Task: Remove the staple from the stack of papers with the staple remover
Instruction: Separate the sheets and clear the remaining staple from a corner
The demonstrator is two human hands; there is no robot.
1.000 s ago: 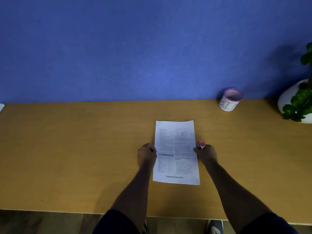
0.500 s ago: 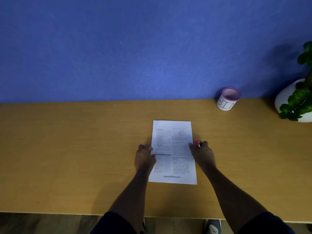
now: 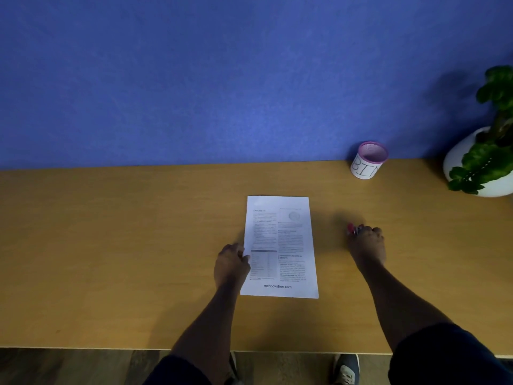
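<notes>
White printed stack of papers [image 3: 279, 245] flat mid-table on tan wooden table [image 3: 111, 245], left hand [image 3: 231, 263] pressing its left edge, fingers curled, right hand [image 3: 367, 243] off to the right, clenched around red staple remover [image 3: 352, 229]

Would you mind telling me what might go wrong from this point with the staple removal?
1. The left hand touches only the left edge of the stack of papers, so the sheets may slide or twist when the staple is pulled.
2. The right hand holds the staple remover off to the right of the papers; the staple itself is too small to see, so the tool may miss it and tear the paper.
</notes>
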